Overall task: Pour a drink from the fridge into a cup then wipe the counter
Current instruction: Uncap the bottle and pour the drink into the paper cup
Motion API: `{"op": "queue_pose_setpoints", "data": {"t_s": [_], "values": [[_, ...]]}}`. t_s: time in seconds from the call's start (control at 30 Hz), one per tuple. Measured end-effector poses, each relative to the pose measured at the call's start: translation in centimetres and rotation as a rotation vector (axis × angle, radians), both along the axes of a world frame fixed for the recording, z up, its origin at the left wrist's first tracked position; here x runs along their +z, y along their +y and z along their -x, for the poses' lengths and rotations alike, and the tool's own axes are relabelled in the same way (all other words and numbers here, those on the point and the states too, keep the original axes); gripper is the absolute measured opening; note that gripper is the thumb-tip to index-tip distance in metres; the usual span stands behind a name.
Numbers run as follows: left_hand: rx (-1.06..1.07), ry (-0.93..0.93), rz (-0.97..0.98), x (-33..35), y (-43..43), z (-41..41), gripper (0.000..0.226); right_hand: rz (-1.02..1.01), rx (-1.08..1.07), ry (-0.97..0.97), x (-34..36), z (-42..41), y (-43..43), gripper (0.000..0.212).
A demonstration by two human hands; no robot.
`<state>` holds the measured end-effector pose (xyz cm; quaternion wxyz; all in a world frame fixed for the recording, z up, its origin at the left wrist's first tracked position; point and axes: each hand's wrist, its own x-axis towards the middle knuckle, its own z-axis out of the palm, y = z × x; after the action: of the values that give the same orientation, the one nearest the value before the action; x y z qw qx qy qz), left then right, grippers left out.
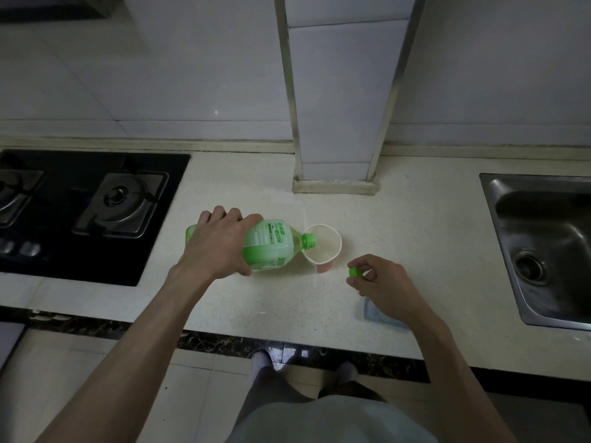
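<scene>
— Left of centre?
— Left hand point(220, 247) wrapped round a green plastic bottle point(271, 247), tipped sideways, open mouth at the rim of a white paper cup point(326, 247), mid-frame on the pale speckled counter point(256, 308).
— Further right?
— Right hand point(380, 282) pinching a small green screw cap point(356, 272), partly hiding a pale-blue cloth point(372, 311). Steel sink point(543, 219) at far right.

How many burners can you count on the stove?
2. A right burner sits nearer the bottle; a left burner is cut by the picture's edge. Others may lie out of frame.

Left hand point(220, 243) tips green bottle point(271, 247) into cup point(323, 243); right hand point(380, 284) pinches cap point(356, 272).
</scene>
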<state>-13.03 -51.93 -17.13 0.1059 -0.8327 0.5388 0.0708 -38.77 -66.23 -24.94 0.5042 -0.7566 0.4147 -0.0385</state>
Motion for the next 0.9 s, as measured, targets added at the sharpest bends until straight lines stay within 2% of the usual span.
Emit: {"op": "queue_pose_setpoints", "data": {"t_s": [0.9], "values": [[-0.023,-0.013,-0.011,0.88,-0.89,-0.24,0.095,0.009,-0.016,-0.018,0.29,-0.49,-0.35,0.023]]}}
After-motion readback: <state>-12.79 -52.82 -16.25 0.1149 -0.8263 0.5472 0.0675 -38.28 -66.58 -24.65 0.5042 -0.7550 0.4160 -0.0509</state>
